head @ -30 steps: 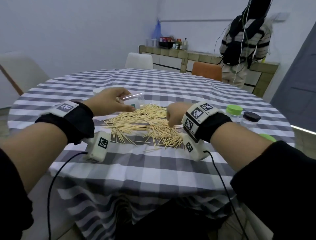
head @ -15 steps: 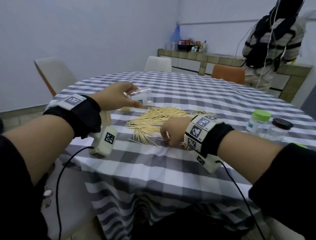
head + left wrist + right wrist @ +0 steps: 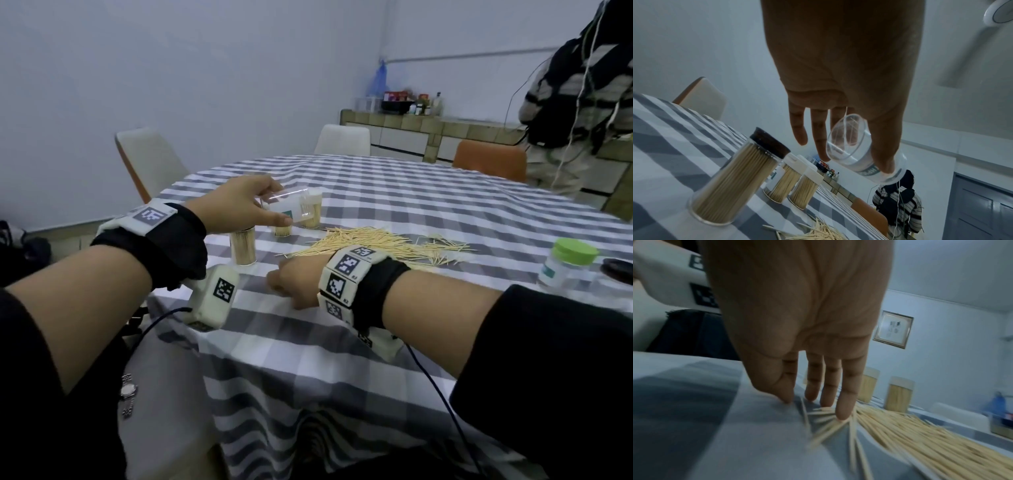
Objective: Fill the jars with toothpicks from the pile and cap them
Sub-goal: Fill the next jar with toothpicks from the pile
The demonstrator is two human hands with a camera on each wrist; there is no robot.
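Observation:
My left hand point(image 3: 263, 205) grips an empty clear jar point(image 3: 291, 209) on its side in the air, mouth toward the pile; thumb and fingers wrap the jar point(image 3: 855, 146). A toothpick pile point(image 3: 376, 240) lies loose on the checked tablecloth point(image 3: 308, 359). My right hand point(image 3: 291, 284) rests at the pile's near left edge, fingers point(image 3: 842, 410) straight, tips pressing on stray toothpicks point(image 3: 920, 434) and the cloth. Three filled jars stand under my left hand: one dark-capped point(image 3: 731, 186), two white-capped point(image 3: 785, 181) point(image 3: 805, 190).
A green-capped jar point(image 3: 565, 263) and a black cap point(image 3: 616, 270) sit at the right edge of view. Chairs point(image 3: 150, 161) point(image 3: 489, 164) ring the table. A person point(image 3: 582, 102) stands at the back right by a counter. The table's edge drops off near my wrists.
My right hand has slid from the middle of the pile to its near left edge. The head view swung left, bringing the filled jars into sight. My left hand still holds the jar.

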